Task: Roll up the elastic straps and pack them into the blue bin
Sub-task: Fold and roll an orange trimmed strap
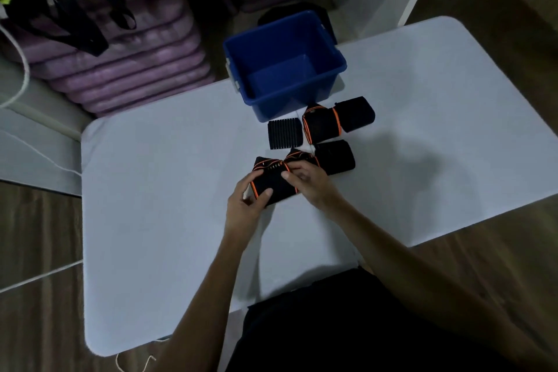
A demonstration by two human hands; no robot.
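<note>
Both hands (273, 190) grip a black rolled strap (273, 180) (orange-edged) before the blue bin (332, 69)

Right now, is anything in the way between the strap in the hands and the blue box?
Yes. Other straps lie on the table between the held strap and the blue bin. Lifting over them should clear; the bin looks open and empty.

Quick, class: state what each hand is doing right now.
Left hand: closed, holding the rolled strap.
Right hand: closed, pinching the same strap.

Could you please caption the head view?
Both hands, left hand and right hand, roll a black orange-trimmed elastic strap near the empty blue plastic bin.
</note>
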